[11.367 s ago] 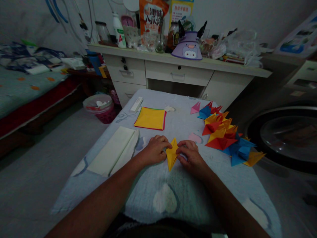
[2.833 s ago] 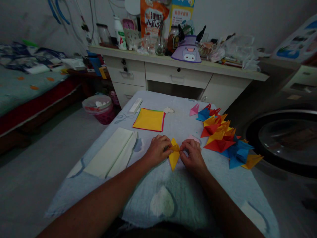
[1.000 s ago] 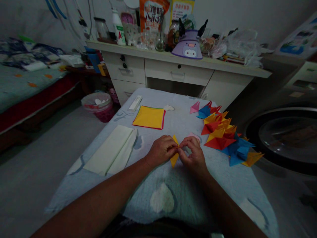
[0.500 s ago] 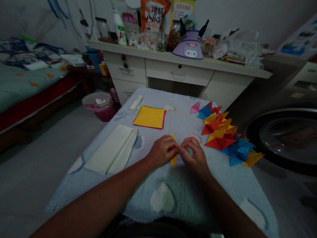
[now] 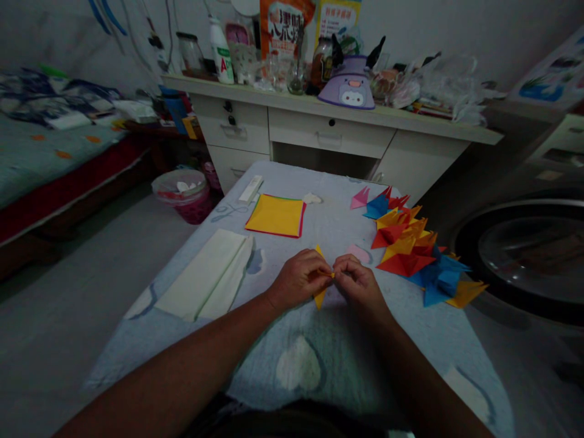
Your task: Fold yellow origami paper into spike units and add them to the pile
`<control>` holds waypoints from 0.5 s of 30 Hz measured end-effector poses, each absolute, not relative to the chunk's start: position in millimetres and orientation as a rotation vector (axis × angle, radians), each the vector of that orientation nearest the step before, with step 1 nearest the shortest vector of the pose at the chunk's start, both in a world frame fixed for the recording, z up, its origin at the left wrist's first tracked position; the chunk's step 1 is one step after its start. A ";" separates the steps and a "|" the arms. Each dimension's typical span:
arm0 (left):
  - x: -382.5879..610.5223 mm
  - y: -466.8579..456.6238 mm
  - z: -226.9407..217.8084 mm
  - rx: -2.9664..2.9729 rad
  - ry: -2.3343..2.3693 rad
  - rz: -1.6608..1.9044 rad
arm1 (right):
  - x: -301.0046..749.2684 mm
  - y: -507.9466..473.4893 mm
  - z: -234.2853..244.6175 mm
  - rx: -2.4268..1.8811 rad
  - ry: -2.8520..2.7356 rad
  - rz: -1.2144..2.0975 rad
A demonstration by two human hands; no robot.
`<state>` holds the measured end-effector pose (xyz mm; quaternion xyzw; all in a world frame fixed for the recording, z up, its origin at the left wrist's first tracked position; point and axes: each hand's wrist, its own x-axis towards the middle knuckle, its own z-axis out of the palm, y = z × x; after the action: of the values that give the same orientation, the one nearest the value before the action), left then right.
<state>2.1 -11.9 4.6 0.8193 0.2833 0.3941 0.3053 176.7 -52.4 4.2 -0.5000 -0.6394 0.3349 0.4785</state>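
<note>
A folded yellow origami paper crane (image 5: 320, 299) is between my hands, low over the cloth-covered table, its pointed wings showing above and below my left fingers. My left hand (image 5: 303, 275) pinches its body. The fingertips of my right hand (image 5: 358, 281) are closed on a narrow tip of the same paper; the very tip is partly hidden. To the right lies a row of finished paper cranes (image 5: 406, 263) in red, yellow, blue and pink. Beyond my left hand rests a stack of square paper (image 5: 276, 215) with a yellow sheet on top.
A folded pale paper or cloth (image 5: 205, 274) lies on the table's left, with a small white box (image 5: 250, 189) farther back. Behind stands a white cabinet (image 5: 328, 131) with jars and a purple visor (image 5: 350, 85). A pink bin (image 5: 185, 191) is at left, a washing machine (image 5: 538, 255) at right.
My right fingers have curled in closer around the tip of the yellow paper, shifting slightly. My left hand keeps its pinch in nearly the same spot.
</note>
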 end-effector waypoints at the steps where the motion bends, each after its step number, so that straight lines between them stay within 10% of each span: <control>1: 2.0 -12.0 4.5 2.164 0.750 1.042 | 176.8 -52.2 3.7 -1.217 -1.551 0.836; 15: 1.6 -11.3 5.6 2.170 0.743 1.052 | 177.6 -50.9 5.4 -1.150 -1.464 1.061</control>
<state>1.6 -11.3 5.6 0.8191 0.2805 0.3972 0.3044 177.6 -50.9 5.4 -0.4710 -0.5997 0.4348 0.4790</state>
